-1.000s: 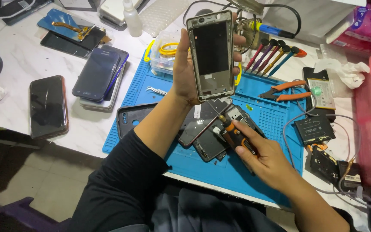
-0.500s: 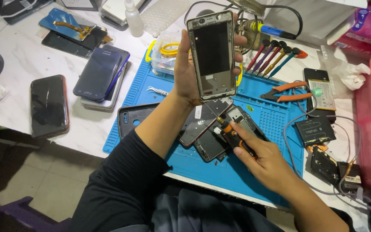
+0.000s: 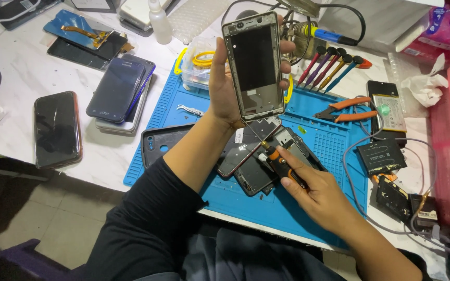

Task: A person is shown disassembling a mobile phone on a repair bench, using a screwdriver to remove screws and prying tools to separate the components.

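My left hand (image 3: 226,86) holds a bare phone frame (image 3: 253,65) upright above the blue work mat (image 3: 329,151), fingers wrapped round its sides. My right hand (image 3: 316,195) grips a small black and orange screwdriver (image 3: 279,165), its thin tip touching the frame's lower left corner. Under the hands several opened phones and a dark screen panel (image 3: 248,153) lie on the mat. A black phone back cover (image 3: 162,143) rests at the mat's left edge.
A stack of phones (image 3: 121,93) and a dark phone (image 3: 57,128) lie on the white table at left. Several screwdrivers (image 3: 329,65), orange cutters (image 3: 347,109), tweezers (image 3: 191,110), batteries (image 3: 381,156) and cables sit at right. A pink tray (image 3: 446,156) borders the right.
My right hand has brought the screwdriver tip up to the lower edge of the frame. My left hand keeps the frame nearly still.
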